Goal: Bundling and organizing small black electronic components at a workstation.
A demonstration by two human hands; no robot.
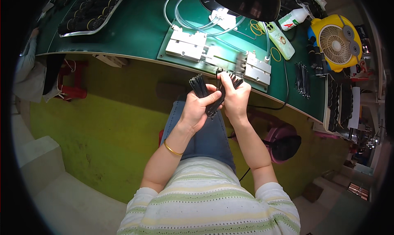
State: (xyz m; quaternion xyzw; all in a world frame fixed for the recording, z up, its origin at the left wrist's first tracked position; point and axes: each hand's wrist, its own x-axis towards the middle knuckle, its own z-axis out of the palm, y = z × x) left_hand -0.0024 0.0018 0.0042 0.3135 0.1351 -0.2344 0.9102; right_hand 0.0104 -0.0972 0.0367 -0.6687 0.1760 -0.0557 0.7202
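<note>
My left hand (pixel 197 108) is closed round a bundle of thin black strips (pixel 198 86), its thumb laid across them toward the right. Close beside it, my right hand (pixel 235 96) is closed on more of the black strips, whose ends fan out past its fingers. What exactly the strips are, I cannot make out. Both hands are above my lap, just in front of the table edge. Directly beyond them is a metal fixture with a left block (pixel 185 44) and a right block (pixel 257 68), joined to clear air tubes. A dark part by the right block is blurred.
A black lamp shade (pixel 246 3) hangs over the green table (pixel 135 25). To the right are a phone (pixel 281 41), a white bottle (pixel 293 19), a yellow fan (pixel 335 44) and loose black strips (pixel 302 80). A tray of black bundles (pixel 88 13) lies far left; a pink stool (pixel 283 136) stands below right.
</note>
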